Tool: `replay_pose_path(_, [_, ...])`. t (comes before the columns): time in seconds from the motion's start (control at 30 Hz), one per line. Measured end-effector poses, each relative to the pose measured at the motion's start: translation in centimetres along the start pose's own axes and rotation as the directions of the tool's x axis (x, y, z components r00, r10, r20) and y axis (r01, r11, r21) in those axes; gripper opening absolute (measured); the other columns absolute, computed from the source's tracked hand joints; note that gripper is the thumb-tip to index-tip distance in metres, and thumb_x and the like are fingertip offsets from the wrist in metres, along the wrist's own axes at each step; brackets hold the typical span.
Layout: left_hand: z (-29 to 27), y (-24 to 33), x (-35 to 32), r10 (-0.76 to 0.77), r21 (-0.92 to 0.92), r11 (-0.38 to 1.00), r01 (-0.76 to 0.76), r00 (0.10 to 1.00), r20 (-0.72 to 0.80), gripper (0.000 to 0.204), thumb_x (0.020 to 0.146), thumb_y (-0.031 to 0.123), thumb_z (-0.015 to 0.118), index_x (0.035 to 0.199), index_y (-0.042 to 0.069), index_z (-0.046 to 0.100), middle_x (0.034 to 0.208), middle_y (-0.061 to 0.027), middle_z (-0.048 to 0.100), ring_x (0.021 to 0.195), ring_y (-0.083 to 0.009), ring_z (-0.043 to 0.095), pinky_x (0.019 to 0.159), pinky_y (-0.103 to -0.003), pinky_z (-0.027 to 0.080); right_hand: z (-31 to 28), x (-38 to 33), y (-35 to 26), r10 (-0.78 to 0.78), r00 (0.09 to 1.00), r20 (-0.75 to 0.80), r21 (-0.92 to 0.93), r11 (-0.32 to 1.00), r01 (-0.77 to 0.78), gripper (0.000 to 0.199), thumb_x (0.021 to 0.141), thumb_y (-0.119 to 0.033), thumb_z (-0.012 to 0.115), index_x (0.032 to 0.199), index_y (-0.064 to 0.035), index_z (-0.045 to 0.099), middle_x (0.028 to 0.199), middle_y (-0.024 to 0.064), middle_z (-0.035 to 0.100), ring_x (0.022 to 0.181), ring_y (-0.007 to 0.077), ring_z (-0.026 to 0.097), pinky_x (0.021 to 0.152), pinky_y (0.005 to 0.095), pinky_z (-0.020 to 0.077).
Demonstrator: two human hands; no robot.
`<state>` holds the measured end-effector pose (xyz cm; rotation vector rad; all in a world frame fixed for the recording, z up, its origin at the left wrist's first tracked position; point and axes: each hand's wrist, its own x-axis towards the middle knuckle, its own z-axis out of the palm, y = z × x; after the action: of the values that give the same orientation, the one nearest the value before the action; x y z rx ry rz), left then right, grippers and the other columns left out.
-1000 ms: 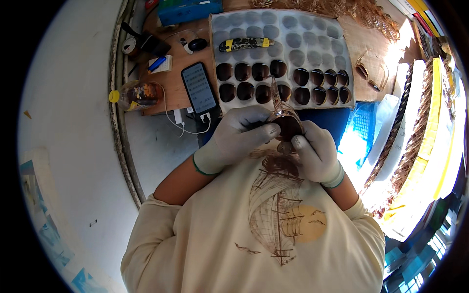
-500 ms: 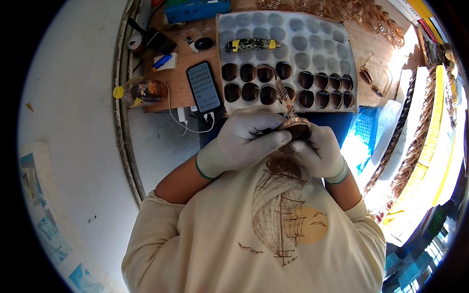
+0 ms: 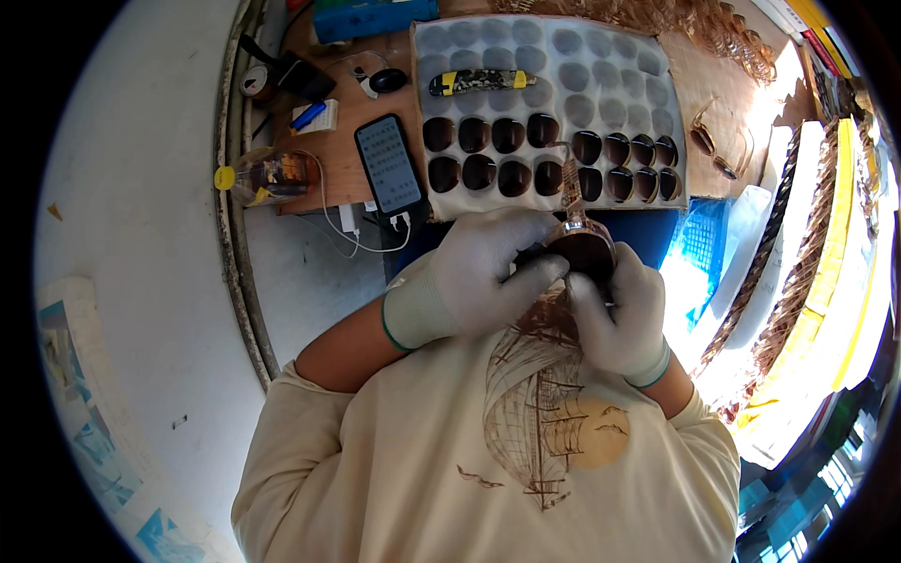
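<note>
Between my two gloved hands is a pair of sunglasses (image 3: 584,250) with a brown translucent frame and a dark lens. One patterned temple arm points away from me, over the tray. My left hand (image 3: 493,267) grips the frame from the left, thumb against the lens area. From the right, my right hand (image 3: 619,305) pinches the frame with thumb and fingers. My hands cover part of the frame. Just beyond them lies a white tray (image 3: 554,203) with rows of dark sunglass lenses (image 3: 514,177) in its nearer half and grey round hollows in its farther half.
A black-and-yellow folding knife (image 3: 482,82) rests on the tray. Left of it are a phone (image 3: 389,164) with a white cable, a bottle (image 3: 272,176) with a yellow cap and a blue box (image 3: 375,17). More sunglasses (image 3: 709,145) and rows of brown frames (image 3: 798,253) lie to the right.
Both hands have shifted slightly right with the sunglasses. The frame has turned, so its temple arm stands more upright and more of the lens shows.
</note>
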<state>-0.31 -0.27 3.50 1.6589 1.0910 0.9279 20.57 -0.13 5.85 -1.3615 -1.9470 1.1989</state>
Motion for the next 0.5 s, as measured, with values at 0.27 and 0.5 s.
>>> replay_pose_path(0.27, [-0.4, 0.2, -0.4, -0.045, -0.307, 0.949, 0.078, 0.993, 0.111, 0.029, 0.087, 0.017, 0.073, 0.111, 0.000, 0.068, 0.110, -0.0152, 0.067, 0.100, -0.0210, 0.066, 0.086, -0.033, 0.052, -3.5, 0.4, -0.4, -0.096, 0.937, 0.335, 0.108, 0.992, 0.063, 0.023, 0.087, -0.012, 0.068, 0.103, 0.0018, 0.059, 0.067, 0.0156, 0.059, 0.062, 0.0381, 0.062, 0.058, 0.0412, 0.0484])
replay_pose_path(0.5, [-1.1, 0.4, 2.9, 0.144, -0.203, 0.973, -0.107, 0.974, 0.175, 0.025, 0.073, 0.011, 0.077, 0.094, 0.000, 0.069, 0.152, -0.0348, 0.043, 0.146, -0.0459, 0.039, 0.119, -0.050, 0.026, -5.4, 0.6, 1.7, -0.113, 0.852, 0.511, 0.419, 0.898, -0.132, 0.044, 0.086, -0.007, 0.062, 0.127, 0.0041, 0.052, 0.083, 0.0175, 0.068, 0.080, 0.0392, 0.070, 0.070, 0.0434, 0.0543])
